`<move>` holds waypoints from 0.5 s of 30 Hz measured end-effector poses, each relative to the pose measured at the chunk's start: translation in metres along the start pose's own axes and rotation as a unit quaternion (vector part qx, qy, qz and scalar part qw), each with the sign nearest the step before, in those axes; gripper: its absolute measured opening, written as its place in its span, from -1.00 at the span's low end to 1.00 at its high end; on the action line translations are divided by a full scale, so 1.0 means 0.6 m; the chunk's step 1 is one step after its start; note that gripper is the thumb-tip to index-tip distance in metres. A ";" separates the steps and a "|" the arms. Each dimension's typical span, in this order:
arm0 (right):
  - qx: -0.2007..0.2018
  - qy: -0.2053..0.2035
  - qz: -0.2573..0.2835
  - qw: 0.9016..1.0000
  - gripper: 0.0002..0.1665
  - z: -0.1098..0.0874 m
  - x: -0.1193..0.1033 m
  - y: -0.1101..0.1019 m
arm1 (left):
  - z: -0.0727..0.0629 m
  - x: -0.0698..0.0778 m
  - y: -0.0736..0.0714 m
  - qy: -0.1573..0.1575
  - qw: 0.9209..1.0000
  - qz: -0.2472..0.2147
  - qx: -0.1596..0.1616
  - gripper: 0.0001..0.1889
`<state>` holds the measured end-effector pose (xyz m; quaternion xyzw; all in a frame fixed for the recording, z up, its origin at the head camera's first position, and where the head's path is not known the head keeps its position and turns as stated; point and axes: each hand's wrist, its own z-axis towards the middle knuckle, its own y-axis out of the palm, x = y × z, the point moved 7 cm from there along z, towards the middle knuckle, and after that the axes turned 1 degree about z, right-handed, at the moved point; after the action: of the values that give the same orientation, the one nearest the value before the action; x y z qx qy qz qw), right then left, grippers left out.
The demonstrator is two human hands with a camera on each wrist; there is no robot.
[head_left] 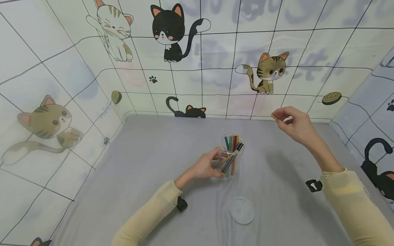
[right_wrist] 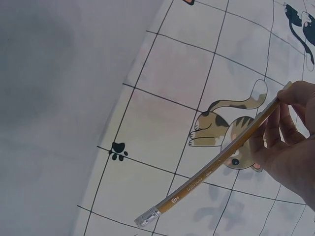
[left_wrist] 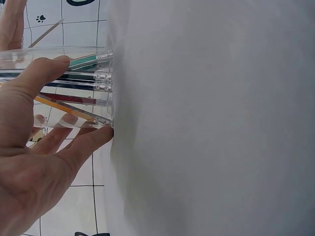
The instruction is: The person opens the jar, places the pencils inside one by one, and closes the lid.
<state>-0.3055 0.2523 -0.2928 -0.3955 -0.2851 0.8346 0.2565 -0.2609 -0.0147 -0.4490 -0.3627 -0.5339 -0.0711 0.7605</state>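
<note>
A clear round container (head_left: 223, 145) full of pencils (head_left: 232, 143) in several colours stands on the grey cloth. My left hand (head_left: 207, 164) grips its left side low down; in the left wrist view the thumb and fingers wrap the clear wall, and the pencils' silvery ends sit at the container's bottom. Raised at the far right, my right hand (head_left: 293, 125) pinches a yellow pencil (right_wrist: 211, 169) near one end, apart from the container. The pencil slants, its silvery end pointing away from the fingers, with HB printed on the barrel.
A round clear lid (head_left: 242, 210) lies flat on the grey cloth (head_left: 160, 147) nearer to me than the container. Behind and at both sides rise hanging cloth walls (head_left: 218, 78) with cat drawings and grid lines.
</note>
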 end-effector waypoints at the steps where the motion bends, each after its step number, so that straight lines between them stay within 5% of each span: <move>1: 0.002 -0.002 0.000 1.000 -0.67 0.000 -0.004 0.000 | 0.000 0.000 0.000 0.000 1.000 0.001 0.000 -0.19; 15: -0.007 -0.023 0.014 1.000 -0.66 0.001 -0.049 0.000 | 0.001 -0.004 0.000 -0.001 1.000 0.002 0.000 -0.18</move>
<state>-0.2899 0.2331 -0.2772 -0.3824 -0.2909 0.8449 0.2351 -0.2623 -0.0148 -0.4508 -0.3637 -0.5338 -0.0694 0.7602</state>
